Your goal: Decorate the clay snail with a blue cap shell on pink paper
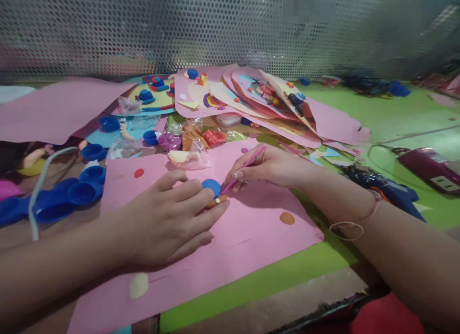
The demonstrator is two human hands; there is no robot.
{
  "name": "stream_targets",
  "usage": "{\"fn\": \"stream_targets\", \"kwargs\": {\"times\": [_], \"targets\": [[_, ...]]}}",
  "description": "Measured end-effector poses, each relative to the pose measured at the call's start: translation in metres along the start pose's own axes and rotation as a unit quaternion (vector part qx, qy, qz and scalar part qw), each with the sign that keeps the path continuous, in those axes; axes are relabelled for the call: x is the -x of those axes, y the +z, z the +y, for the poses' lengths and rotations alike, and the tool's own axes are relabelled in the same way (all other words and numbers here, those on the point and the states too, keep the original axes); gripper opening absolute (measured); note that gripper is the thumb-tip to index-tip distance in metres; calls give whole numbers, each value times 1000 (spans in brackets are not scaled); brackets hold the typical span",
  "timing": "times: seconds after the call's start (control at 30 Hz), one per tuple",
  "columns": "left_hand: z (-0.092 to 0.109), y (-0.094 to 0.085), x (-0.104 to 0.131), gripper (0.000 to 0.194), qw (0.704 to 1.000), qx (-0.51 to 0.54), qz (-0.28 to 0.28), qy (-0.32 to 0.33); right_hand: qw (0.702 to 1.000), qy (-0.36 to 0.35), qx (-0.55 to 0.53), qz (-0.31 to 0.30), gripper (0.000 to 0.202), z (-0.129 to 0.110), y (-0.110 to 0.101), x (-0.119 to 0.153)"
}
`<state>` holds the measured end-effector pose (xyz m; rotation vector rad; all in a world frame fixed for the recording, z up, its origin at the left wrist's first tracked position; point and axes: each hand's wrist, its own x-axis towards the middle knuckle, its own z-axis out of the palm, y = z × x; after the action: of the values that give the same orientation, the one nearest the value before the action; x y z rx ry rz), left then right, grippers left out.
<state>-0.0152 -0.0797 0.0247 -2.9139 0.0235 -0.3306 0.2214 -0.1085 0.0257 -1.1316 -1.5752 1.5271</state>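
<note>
A pink sheet [251, 243] lies before me, with flat clay-like spots in red, brown and cream on it. My right hand [257, 168] pinches a thin magenta modelling stick [254, 156], its lower end down at a small brown clay piece [222, 198] with a pale dot. Just behind that piece is a round blue disc [211, 187]. My left hand [176, 214] rests palm down on the sheet, fingers stretched toward the brown piece. Its fingertips are beside the disc and the brown piece; whether they press on them I cannot tell.
Small bags of coloured clay [194, 137] sit behind the sheet. Farther back is a pile of decorated pink sheets [244, 94] against a perforated metal panel [143, 32]. Blue plastic cups [84, 192] stand left. A maroon power socket [431, 168] lies right, on the green surface.
</note>
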Motion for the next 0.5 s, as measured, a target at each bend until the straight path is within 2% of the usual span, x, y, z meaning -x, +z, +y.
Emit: {"fn": "stream_targets", "kwargs": {"times": [0.17, 0.23, 0.4, 0.5], "targets": [[0, 0, 0, 36, 999, -1, 31, 8, 998, -29, -41, 42, 9, 5, -5, 0], [1, 1, 0, 37, 999, -18, 43, -4, 999, -27, -26, 21, 9, 5, -8, 0], [0, 6, 2, 43, 997, -41, 47, -41, 996, -35, 35, -76, 12, 3, -12, 2], [-2, 8, 3, 42, 997, -34, 51, -35, 993, -43, 45, -97, 11, 5, -14, 2]]}}
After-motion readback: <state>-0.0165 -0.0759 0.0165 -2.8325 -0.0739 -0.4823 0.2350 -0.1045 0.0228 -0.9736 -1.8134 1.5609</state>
